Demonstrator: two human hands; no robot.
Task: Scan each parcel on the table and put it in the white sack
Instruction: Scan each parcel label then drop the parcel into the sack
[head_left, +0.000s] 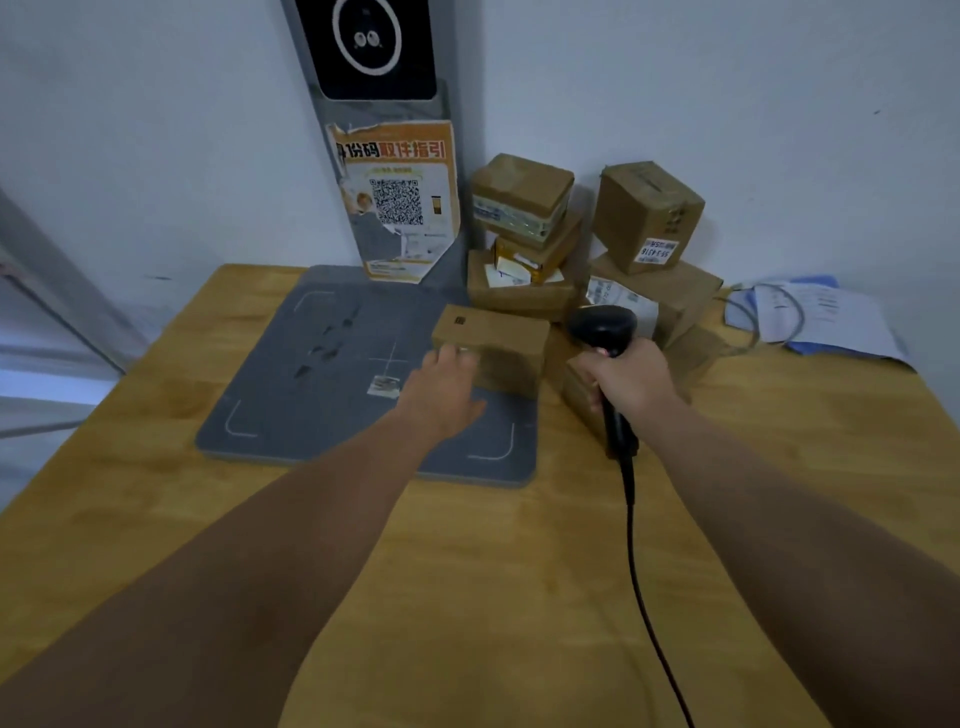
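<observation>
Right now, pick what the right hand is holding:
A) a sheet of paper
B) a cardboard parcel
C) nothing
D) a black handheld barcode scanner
D: the right hand has its fingers curled round the handle of the black handheld barcode scanner, whose cable trails back over the wooden table. The left hand is the one reaching to a cardboard parcel.

A wooden table (156, 493) carries a grey scanning mat (311, 415) at its far left, and one cardboard parcel (493, 338) stands on the mat's far right corner. A stack of cardboard parcels (524, 296) sits further back by the wall, and printed papers (831, 322) lie far right with a looped grey cable (797, 312) across them. The black cord (631, 545) of a barcode scanner (605, 325) trails over the near tabletop.
</observation>
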